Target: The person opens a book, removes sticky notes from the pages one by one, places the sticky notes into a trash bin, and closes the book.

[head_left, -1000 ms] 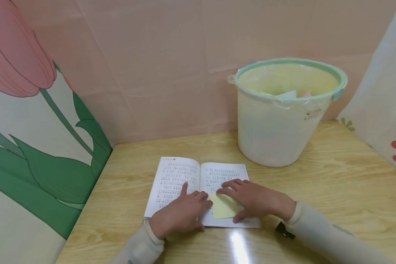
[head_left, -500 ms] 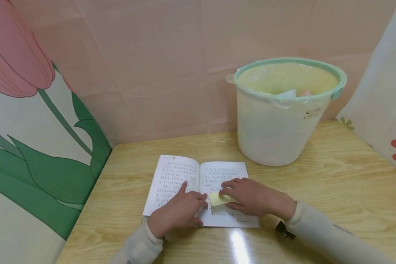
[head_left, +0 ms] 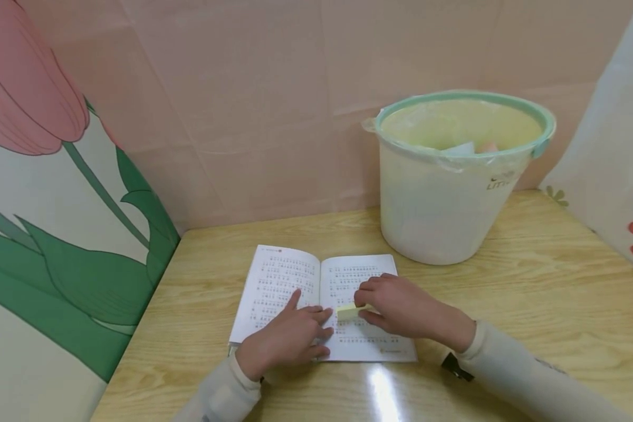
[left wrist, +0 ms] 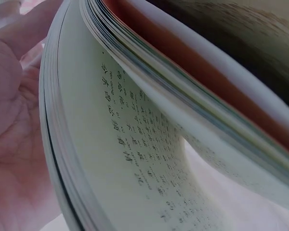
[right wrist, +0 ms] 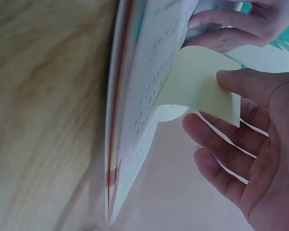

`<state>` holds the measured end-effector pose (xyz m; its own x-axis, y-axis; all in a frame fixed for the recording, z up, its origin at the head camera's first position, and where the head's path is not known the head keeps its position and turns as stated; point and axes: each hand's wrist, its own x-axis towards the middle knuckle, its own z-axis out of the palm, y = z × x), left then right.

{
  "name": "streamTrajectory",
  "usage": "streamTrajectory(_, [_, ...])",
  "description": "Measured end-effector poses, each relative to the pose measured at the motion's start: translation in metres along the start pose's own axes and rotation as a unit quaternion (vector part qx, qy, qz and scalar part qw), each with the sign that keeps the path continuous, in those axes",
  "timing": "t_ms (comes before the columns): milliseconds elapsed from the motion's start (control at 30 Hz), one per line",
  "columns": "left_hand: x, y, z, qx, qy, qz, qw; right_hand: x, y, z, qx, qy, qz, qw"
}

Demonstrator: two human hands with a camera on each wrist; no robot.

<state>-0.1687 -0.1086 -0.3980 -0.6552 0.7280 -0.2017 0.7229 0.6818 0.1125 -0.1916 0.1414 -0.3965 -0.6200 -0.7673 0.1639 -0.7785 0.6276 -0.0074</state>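
An open book [head_left: 364, 350] of printed pages lies on the wooden table. My left hand [head_left: 291, 337] rests across its inner fold with fingers spread, the index pointing up the left page. In the left wrist view, the curved pages [left wrist: 82, 125] stand beside the palm. Between thumb and fingers, my right hand [head_left: 403, 305] pinches a yellow sticky note [head_left: 346, 313] above the right page. In the right wrist view the note [right wrist: 197, 84] bends up from the page, its far edge touching or close to the paper; the thumb lies on its face.
A tall pale bin [head_left: 438, 205] with a green rim and a clear liner stands behind the book to the right, with scraps of paper inside. Pink cloth [head_left: 253, 117] hangs at the back. A tulip-printed panel [head_left: 74, 252] borders the table's left side.
My right hand has taken hold of the yellow sticky note and lifted its near side off the right page, folding it back. My left hand stays nearly in place.
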Motion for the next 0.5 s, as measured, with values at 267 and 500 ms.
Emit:
streamTrajectory(267, [0.0,0.0005,-0.0014,-0.003,-0.005,-0.004,1.0,0.0002,0.002,-0.0048,0.0,-0.006,0.014,0.9999])
streamTrajectory(500, [0.0009,-0.0005,0.0007,-0.002,-0.002,-0.002,1.0,-0.0011,0.0055,-0.0048,0.016,-0.011,0.023,0.9995])
